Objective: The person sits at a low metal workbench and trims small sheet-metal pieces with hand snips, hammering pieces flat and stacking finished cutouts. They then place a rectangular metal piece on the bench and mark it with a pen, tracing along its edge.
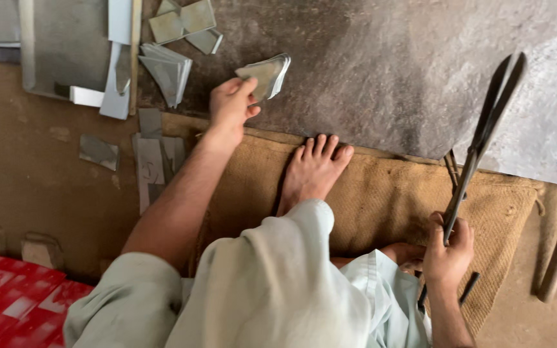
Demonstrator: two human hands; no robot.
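Sitting on burlap matting over concrete floor, left hand pinches metal pieces; right hand clasps shears.

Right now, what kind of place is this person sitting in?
Probably a small sheet-metal workshop on the floor: the right hand holds big metal shears, the left hand holds cut metal pieces, and offcuts lie around.

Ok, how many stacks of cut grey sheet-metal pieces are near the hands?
2: one stack of cut grey sheet-metal pieces in the left hand, another fanned stack on the floor beside it. Others may be hidden.
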